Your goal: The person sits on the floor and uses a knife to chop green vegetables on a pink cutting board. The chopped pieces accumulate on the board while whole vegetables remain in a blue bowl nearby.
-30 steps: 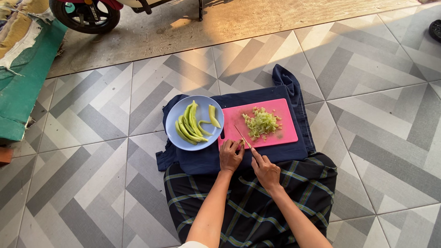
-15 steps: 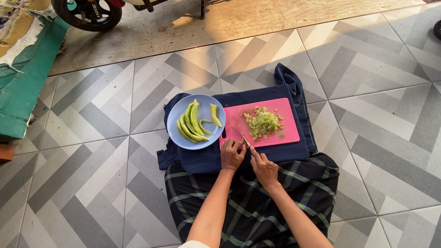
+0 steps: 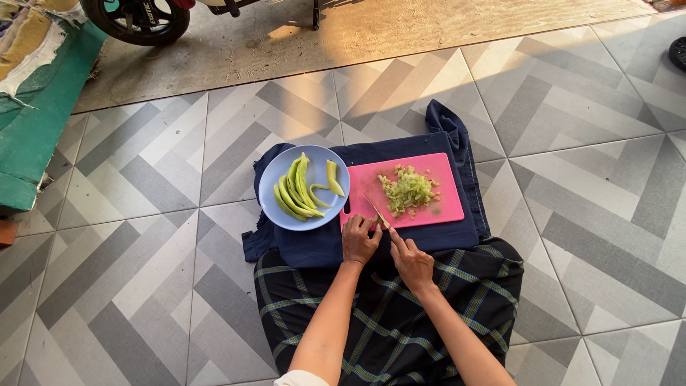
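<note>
A pink cutting board lies on a dark blue cloth on the tiled floor, with a pile of chopped green vegetable on it. My right hand grips a knife whose blade points up and left over the board's near left corner. My left hand presses a small green piece down at that corner, right beside the blade. A blue plate left of the board holds several long green vegetable strips.
My dark plaid-covered lap sits just below the cloth. A scooter wheel stands at the top left on a bare concrete strip. A torn green cushion lies at the left edge. Grey patterned tiles surround everything.
The knife and both hands have shifted slightly up toward the board's near left corner, and the blade now sits closer to my left fingers. The plate, board and pile stay put.
</note>
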